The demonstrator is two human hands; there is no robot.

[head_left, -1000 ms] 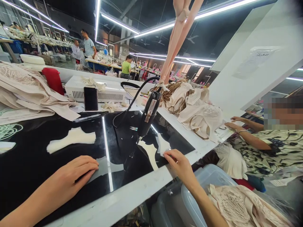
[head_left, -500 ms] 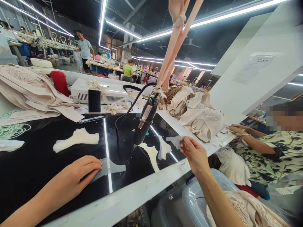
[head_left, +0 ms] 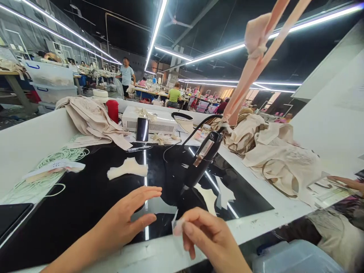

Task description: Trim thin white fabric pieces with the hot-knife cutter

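Note:
My right hand [head_left: 209, 235] pinches a small thin translucent piece of film [head_left: 175, 224] between thumb and fingers, above the near edge of the black tabletop [head_left: 85, 212]. Facing it, my left hand [head_left: 129, 218] is open, thumb and fingers apart, holding nothing. Partly behind my left fingers, a greyish translucent cut piece [head_left: 162, 206] lies flat. Beyond my hands, a black cylindrical hand tool [head_left: 203, 161] with a cord hangs tilted from pink straps [head_left: 241, 85]. A cream shaped piece [head_left: 127, 168] lies left of it; another cream piece [head_left: 209, 198] and a whitish one [head_left: 225, 192] lie right.
Beige garments [head_left: 281, 151] are heaped at the right, more beige fabric [head_left: 93, 119] at the back left. A white vented box [head_left: 153, 121], phone [head_left: 142, 129], red container [head_left: 113, 111] and green cords [head_left: 54, 176] surround the work surface. A co-worker's hand [head_left: 348, 183] shows far right.
My right hand has come left from the right table edge, bringing the film piece. My left hand has lifted off the grey piece and opened. The view has swung left.

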